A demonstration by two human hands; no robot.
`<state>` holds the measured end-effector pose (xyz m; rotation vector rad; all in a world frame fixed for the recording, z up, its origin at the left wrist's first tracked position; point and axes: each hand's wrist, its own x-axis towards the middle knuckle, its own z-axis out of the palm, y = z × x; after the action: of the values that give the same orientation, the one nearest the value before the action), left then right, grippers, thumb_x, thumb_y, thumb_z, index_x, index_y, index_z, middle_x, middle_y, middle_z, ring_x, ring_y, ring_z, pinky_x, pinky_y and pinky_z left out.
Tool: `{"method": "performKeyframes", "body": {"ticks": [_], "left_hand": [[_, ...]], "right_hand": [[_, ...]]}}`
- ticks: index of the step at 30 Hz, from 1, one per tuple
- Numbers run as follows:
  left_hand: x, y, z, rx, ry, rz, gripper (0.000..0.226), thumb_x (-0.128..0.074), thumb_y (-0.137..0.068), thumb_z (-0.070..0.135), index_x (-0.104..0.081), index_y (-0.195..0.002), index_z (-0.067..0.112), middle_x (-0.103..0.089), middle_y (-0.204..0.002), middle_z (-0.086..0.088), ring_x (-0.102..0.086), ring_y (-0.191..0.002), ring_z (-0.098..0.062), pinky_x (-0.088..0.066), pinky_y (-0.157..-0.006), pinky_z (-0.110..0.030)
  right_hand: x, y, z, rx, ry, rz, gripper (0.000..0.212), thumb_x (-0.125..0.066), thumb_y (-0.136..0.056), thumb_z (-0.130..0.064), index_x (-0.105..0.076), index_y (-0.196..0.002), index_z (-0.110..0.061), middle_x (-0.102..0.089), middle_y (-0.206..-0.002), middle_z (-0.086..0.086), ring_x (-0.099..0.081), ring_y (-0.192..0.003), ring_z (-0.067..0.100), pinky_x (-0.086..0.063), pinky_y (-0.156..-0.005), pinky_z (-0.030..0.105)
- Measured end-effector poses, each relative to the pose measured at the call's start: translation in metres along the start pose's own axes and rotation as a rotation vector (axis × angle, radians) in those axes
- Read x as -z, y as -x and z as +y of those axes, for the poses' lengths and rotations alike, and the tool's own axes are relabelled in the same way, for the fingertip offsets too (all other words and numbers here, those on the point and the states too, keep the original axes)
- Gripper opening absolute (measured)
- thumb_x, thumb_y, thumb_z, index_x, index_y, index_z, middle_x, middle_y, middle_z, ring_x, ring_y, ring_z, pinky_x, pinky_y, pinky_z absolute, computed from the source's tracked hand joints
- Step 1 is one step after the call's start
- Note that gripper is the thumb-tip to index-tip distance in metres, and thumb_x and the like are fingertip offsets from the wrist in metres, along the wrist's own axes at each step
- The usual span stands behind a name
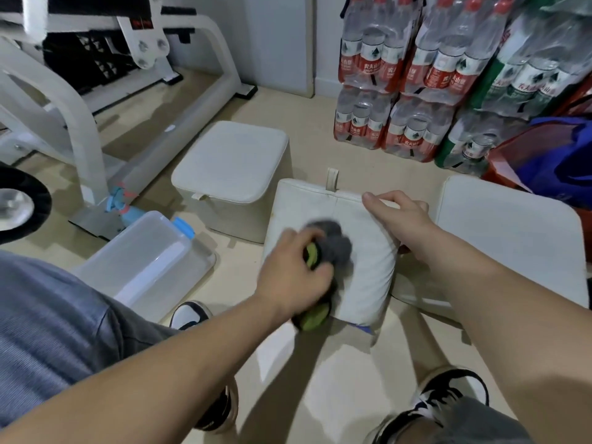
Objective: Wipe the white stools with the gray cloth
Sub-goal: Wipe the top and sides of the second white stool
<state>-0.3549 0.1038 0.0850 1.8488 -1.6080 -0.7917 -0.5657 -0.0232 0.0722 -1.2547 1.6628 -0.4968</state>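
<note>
Gripping a bunched gray cloth [334, 243], left hand [293, 275] presses tipped white stool [368, 270].

Red bottle labels [371, 64] seemingly read 农夫山泉

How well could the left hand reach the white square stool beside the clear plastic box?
Probably yes: the left hand, holding the gray cloth, is on the tilted white stool, and that square stool stands just beyond, unobstructed.
</note>
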Motion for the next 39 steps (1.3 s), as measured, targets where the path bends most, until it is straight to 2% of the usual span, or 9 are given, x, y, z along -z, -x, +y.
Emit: {"method": "performKeyframes", "body": {"ticks": [2,7,14,18,21,26,31,34,39], "left_hand": [[0.007,-0.030,0.011,-0.016,0.036,0.146,0.056,-0.067,-0.089,0.027,-0.052,-0.141,0.040,-0.045,-0.122,0.003,-0.053,-0.105,-0.017,-0.046,-0.094,-0.027],[-0.009,-0.062,0.000,0.002,-0.222,0.004,0.075,-0.061,-0.091,0.027,-0.030,-0.158,0.041,-0.034,-0.143,-0.005,-0.040,-0.127,-0.031,-0.049,-0.099,-0.044],[-0.011,0.004,-0.050,0.169,-0.286,-0.106,0.065,-0.065,-0.087,0.035,-0.036,-0.145,0.041,-0.041,-0.130,-0.003,-0.059,-0.094,-0.031,-0.049,-0.076,-0.033],[0.002,0.042,-0.073,0.322,-0.303,-0.207,0.052,-0.062,-0.080,0.038,-0.040,-0.127,0.046,-0.050,-0.113,0.002,-0.059,-0.086,-0.026,-0.054,-0.078,-0.037],[0.015,0.029,-0.058,0.387,-0.016,-0.001,0.039,-0.060,-0.074,0.037,-0.050,-0.112,0.043,-0.063,-0.098,0.003,-0.063,-0.088,-0.024,-0.056,-0.080,-0.041],[0.032,-0.037,-0.006,0.101,0.146,0.233,0.052,-0.066,-0.089,0.024,-0.050,-0.137,0.038,-0.045,-0.127,0.002,-0.055,-0.108,-0.020,-0.047,-0.099,-0.033],[0.011,-0.084,0.009,0.041,-0.153,0.069,0.073,-0.063,-0.093,0.037,-0.030,-0.158,0.041,-0.029,-0.151,-0.007,-0.034,-0.135,-0.033,-0.035,-0.117,-0.044],[-0.008,-0.063,-0.006,0.020,-0.245,0.121,0.078,-0.064,-0.094,0.030,-0.023,-0.161,0.033,-0.024,-0.157,-0.012,-0.029,-0.137,-0.034,-0.035,-0.114,-0.045],[-0.015,-0.012,-0.038,0.128,-0.213,0.048,0.068,-0.070,-0.088,0.030,-0.037,-0.148,0.033,-0.042,-0.132,-0.006,-0.051,-0.119,-0.032,-0.049,-0.091,-0.039]], "right_hand": [[0.000,0.000,0.001,0.004,-0.011,0.007,0.053,-0.067,-0.080,-0.084,-0.068,-0.115,-0.044,-0.032,-0.136,-0.001,-0.050,-0.127,0.029,-0.049,-0.113,0.050],[-0.001,-0.001,0.000,0.012,-0.009,0.015,0.049,-0.067,-0.083,-0.081,-0.068,-0.115,-0.044,-0.032,-0.136,-0.001,-0.052,-0.127,0.028,-0.049,-0.112,0.046],[0.001,-0.006,-0.007,-0.017,-0.013,0.018,0.056,-0.067,-0.082,-0.082,-0.065,-0.120,-0.042,-0.030,-0.138,-0.002,-0.050,-0.125,0.032,-0.049,-0.112,0.053],[0.000,-0.004,-0.007,0.003,-0.011,0.005,0.056,-0.069,-0.080,-0.082,-0.066,-0.119,-0.042,-0.030,-0.145,-0.002,-0.050,-0.129,0.031,-0.048,-0.113,0.052],[0.000,0.001,-0.005,-0.012,-0.043,0.004,0.054,-0.071,-0.074,-0.086,-0.067,-0.111,-0.046,-0.035,-0.143,-0.003,-0.052,-0.125,0.031,-0.052,-0.107,0.051],[-0.003,0.008,-0.002,0.004,-0.115,-0.018,0.046,-0.077,-0.078,-0.076,-0.071,-0.107,-0.041,-0.060,-0.137,0.001,-0.064,-0.109,0.021,-0.051,-0.070,0.034],[-0.004,0.007,0.003,0.015,-0.074,-0.017,0.043,-0.072,-0.081,-0.078,-0.069,-0.108,-0.044,-0.055,-0.139,0.005,-0.063,-0.112,0.023,-0.049,-0.068,0.032],[-0.004,0.004,0.004,0.014,-0.060,-0.016,0.048,-0.070,-0.077,-0.083,-0.068,-0.109,-0.046,-0.052,-0.141,0.005,-0.060,-0.116,0.026,-0.050,-0.072,0.033],[-0.003,0.002,0.002,-0.005,-0.048,-0.025,0.054,-0.070,-0.073,-0.087,-0.067,-0.110,-0.047,-0.052,-0.142,0.004,-0.060,-0.118,0.028,-0.054,-0.076,0.036]]}}
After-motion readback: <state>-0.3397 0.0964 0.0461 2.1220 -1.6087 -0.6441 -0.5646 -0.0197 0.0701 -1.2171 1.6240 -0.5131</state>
